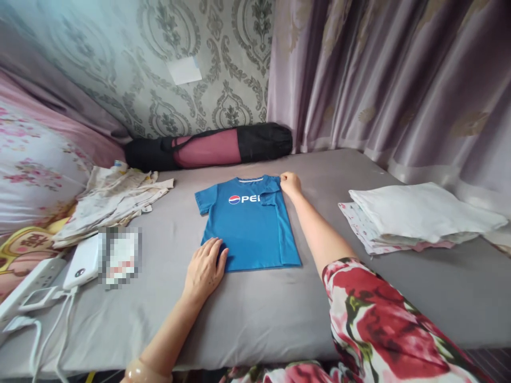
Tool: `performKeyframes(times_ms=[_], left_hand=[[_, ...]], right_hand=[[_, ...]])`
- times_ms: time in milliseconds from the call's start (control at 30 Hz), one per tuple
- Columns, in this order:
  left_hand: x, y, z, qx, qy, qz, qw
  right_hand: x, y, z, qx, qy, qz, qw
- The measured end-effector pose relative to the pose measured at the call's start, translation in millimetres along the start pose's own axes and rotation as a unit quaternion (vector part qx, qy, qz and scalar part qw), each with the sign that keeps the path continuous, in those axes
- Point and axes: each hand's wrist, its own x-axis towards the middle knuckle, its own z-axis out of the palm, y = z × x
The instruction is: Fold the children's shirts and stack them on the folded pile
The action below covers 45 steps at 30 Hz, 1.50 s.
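Here's scroll-patterned wallpaper [215, 32] across the far side, bluish light washing its left; over on the right, mauve curtains [359, 80] tumble in glossy folds beside the broad grey sheet [279, 314]!

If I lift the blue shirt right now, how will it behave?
The blue shirt will probably hang floppy, since its cloth lies thin and flat. The folded sleeve over the lettering would likely flop loose, as no fastening shows. Being thin fabric, it's probably light too.

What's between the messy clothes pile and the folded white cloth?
In the head view, the blue T-shirt lies there, with the right hand at its edge and right forearm alongside.
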Motion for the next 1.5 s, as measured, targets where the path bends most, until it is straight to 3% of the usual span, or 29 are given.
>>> performKeyframes(times_ms=[100,167,267,533,900,1000,1300,1500], left_hand=[[0.2,0.3,-0.3,0.001,0.002,0.002,1.0],[0.5,0.7,-0.7,0.004,0.002,0.002,1.0],[1.3,1.7,-1.9,0.007,0.001,0.003,1.0],[1.6,2.5,-2.4,0.002,-0.003,-0.006,1.0],[2.9,5.4,-4.0,0.007,0.005,-0.012,1.0],[4.0,7.2,-5.1,0.004,-0.005,-0.026,1.0],[6.0,9.2,-8.3,-0.03,-0.04,-0.071,0.996],[7.2,9.2,-10.4,-0.028,-0.015,-0.122,0.992]], right_hand=[[-8.9,-5.8,15.0,-0.134,-0.054,-0.137,0.98],[-16.2,-10.3,26.5,-0.203,-0.091,-0.162,0.961],[-24.4,-15.8,41.1,-0.251,-0.117,-0.128,0.952],[-28.3,-16.9,63.0,-0.282,-0.088,-0.098,0.95],[-25.3,-24.2,56.9,-0.29,-0.097,-0.089,0.948],[-25.5,-22.8,61.4,-0.301,-0.069,-0.121,0.944],[-20.4,-15.2,71.9,-0.318,-0.084,-0.122,0.936],[-13.6,-32.3,72.0,-0.298,-0.078,-0.114,0.944]])
